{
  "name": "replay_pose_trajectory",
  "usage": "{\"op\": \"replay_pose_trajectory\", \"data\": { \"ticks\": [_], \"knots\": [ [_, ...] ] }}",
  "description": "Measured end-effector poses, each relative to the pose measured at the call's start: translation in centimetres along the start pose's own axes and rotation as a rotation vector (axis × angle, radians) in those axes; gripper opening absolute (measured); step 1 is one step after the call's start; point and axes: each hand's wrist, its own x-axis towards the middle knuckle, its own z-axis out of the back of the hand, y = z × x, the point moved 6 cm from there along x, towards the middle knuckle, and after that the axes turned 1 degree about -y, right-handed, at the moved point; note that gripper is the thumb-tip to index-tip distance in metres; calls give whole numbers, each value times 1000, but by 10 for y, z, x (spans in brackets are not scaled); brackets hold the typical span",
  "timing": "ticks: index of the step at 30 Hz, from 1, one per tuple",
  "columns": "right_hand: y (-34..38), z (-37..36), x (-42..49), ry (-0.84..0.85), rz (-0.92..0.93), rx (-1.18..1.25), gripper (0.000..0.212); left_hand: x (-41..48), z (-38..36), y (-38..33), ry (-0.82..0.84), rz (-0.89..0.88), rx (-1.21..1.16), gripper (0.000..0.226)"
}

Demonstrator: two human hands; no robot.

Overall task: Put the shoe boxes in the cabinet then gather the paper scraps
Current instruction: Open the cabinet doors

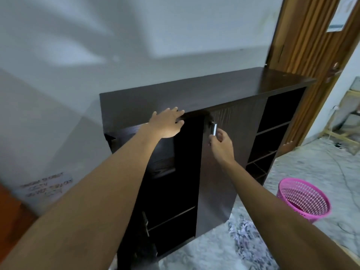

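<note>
Pale grey wall point(136, 36) backed a dark brown cabinet point(194, 90) that stood on the floor at the middle of the view. Its middle door point(224, 172) bore a short silver handle point(214, 129) near the upper edge. The right grip point(222, 147), a bare hand, was curled at that handle, thumb and fingers pinching its lower end. At nine o'clock from the handle, the left grip point(167, 123) lay spread and nearly flat, fingers straight, their tips on the front edge of the cabinet's top; it held nothing. Below that hand an open compartment point(175, 182) gaped, crossed low down by a shelf, and too dark inside to tell whether any shoe box lay there. At three o'clock from the door, a column of open shelves point(272, 133) ran down the cabinet's end.

Paper scraps point(243, 236), white and grey, lay heaped on the mottled floor point(311, 172) at five o'clock, just before the cabinet's foot. A pink mesh basket point(303, 199) stood near them at four o'clock, apart from the cabinet. A ribbed wooden door point(303, 36) rose at one o'clock. At eight o'clock a handwritten note point(46, 186) was on the wall, its words blurred.
</note>
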Motion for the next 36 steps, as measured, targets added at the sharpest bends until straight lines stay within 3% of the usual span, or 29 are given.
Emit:
{"op": "replay_pose_trajectory", "data": {
  "ticks": [7,10,16,20,25,33,36],
  "knots": [
    [-7,-2,75,56,-11,-93,52,56,-17,-44,-99,13,-42,47],
    [-14,-8,89,51,-23,-67,31,67,-20,-44,-181,47,-31,44],
    [-22,-10,84,82,63,-84,18,72,-20,-41,-231,118,-79,40],
    [-24,-3,75,126,40,-2,29,72,-19,-39,-259,128,-112,38],
    [-26,31,47,114,19,14,67,72,-19,-37,-245,146,-154,37],
    [-36,94,5,-45,99,94,58,73,-12,-41,-251,197,-224,37],
    [-38,106,1,-157,114,-13,54,76,-13,-38,-243,194,-222,36]
  ]
}}
